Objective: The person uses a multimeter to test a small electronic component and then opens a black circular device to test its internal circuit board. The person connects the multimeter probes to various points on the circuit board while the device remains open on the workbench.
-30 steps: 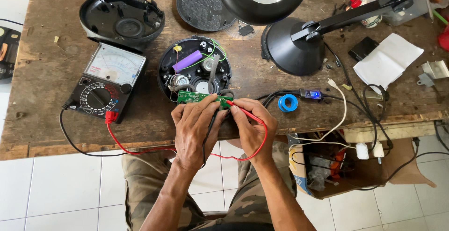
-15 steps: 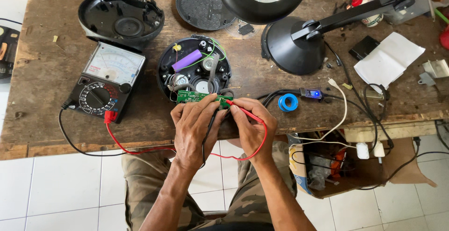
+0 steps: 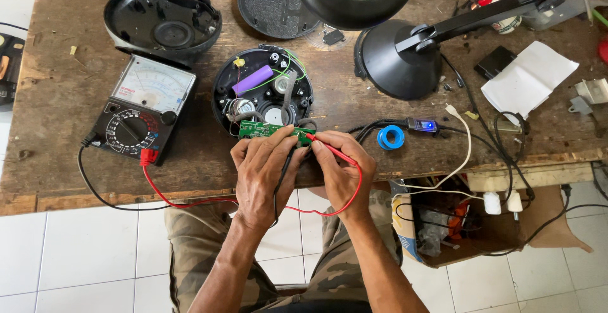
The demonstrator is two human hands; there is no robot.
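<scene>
At the near edge of the worn wooden desk [image 3: 57, 110], both hands work over a small green circuit board [image 3: 266, 129] that lies just in front of an opened round black housing [image 3: 263, 97]. The left hand [image 3: 263, 170] rests its fingers on the board's near side, curled around a black probe lead [image 3: 278, 183] that runs down between the hands, so the grip both pins the board flat and steers that lead. The right hand [image 3: 342, 167] is closed in a pen-like pinch on the red probe [image 3: 329, 151], whose tip slants onto the board's right end; held this way, the point can be set finely on a contact. The red test lead [image 3: 190, 202] loops below the desk edge and plugs into an analogue multimeter [image 3: 142, 107] lying to the left with its dial face up, where it can be read at a glance. Inside the housing a purple cylindrical cell [image 3: 253, 78] and green wires are exposed, the board probably still tethered to them, which would explain why it sits so close. The housing's other black shell [image 3: 161, 25] and a round grille cover [image 3: 272, 2] lie set aside at the back. A black desk lamp [image 3: 396, 59] reaches over the work, and a blue tape roll [image 3: 391, 137] lies just right of the hands.
</scene>
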